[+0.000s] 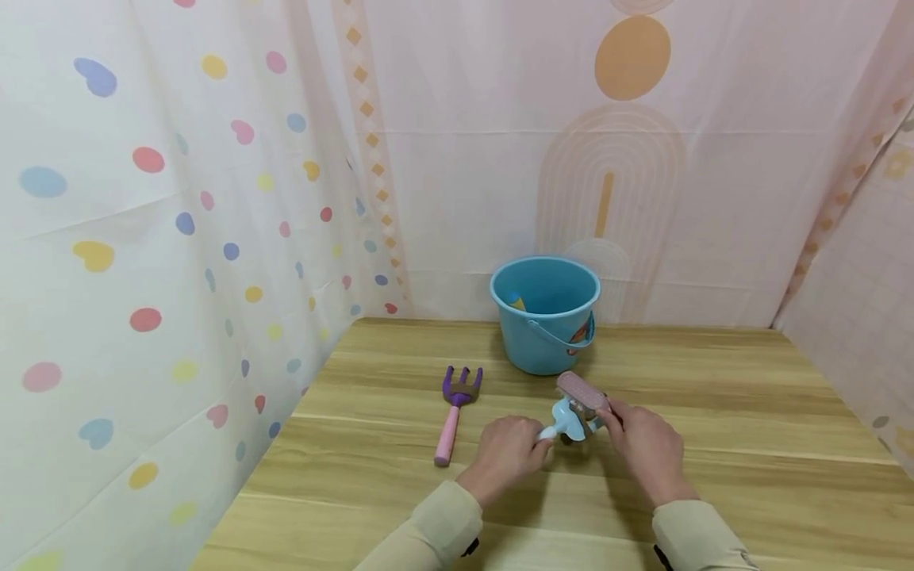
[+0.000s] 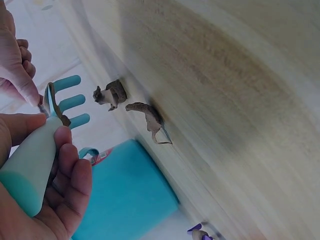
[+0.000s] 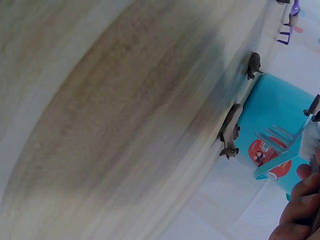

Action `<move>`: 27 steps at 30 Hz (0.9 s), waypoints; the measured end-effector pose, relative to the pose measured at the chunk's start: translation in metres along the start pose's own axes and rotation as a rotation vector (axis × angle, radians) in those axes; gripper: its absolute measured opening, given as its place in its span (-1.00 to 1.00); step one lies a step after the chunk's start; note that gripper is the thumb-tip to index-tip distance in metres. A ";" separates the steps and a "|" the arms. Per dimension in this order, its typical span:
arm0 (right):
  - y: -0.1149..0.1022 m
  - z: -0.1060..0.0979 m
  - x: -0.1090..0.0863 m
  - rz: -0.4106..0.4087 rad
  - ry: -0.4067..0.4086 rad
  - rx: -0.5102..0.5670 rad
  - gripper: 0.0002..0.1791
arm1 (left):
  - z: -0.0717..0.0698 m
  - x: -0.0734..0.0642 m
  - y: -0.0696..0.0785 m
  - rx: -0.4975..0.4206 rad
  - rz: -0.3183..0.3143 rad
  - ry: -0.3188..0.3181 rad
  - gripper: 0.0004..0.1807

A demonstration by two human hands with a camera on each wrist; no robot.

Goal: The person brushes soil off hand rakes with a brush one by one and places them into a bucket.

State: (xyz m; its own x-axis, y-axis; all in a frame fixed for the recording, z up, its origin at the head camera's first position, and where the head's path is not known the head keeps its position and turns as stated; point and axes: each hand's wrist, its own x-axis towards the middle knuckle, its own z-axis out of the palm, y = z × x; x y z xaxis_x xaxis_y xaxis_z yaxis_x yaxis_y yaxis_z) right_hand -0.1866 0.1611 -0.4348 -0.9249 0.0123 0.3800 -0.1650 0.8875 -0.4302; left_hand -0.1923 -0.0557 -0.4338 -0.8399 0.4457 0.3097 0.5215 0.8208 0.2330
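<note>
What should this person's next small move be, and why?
Probably a short stroke of the pink brush-like tool across the blue fork's head. Brown matter clings there, the left hand grips the fork's handle, and the right hand holds the pink tool right at the head. Brown lumps lie on the tabletop nearby.

Head view high; wrist views close, probably low, sharing bucket (image 1: 535,347).

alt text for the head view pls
A person's left hand grips a blue toy fork; right hand holds a pink brush-like tool by its head. A pink-handled fork and blue bucket are on the table.
</note>
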 end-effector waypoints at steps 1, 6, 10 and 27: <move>0.001 0.000 0.000 0.002 0.007 -0.005 -0.71 | 0.000 0.000 0.000 -0.007 -0.005 -0.009 -0.63; 0.005 -0.001 -0.001 0.026 0.023 -0.033 -0.74 | 0.001 -0.001 -0.001 -0.042 -0.041 -0.052 -0.64; 0.002 -0.002 -0.002 0.003 -0.003 0.011 -0.68 | -0.001 0.000 -0.003 -0.079 -0.080 -0.071 -0.68; -0.005 0.007 -0.003 -0.009 -0.011 -0.060 -0.66 | 0.000 0.003 -0.002 -0.028 -0.045 0.014 -0.63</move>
State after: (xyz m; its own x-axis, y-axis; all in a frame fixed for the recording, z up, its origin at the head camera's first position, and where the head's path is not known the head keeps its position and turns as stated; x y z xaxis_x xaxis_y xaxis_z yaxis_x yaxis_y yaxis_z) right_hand -0.1853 0.1532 -0.4390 -0.9272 -0.0005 0.3745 -0.1525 0.9138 -0.3765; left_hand -0.1958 -0.0567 -0.4331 -0.8605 0.4030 0.3115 0.4872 0.8296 0.2726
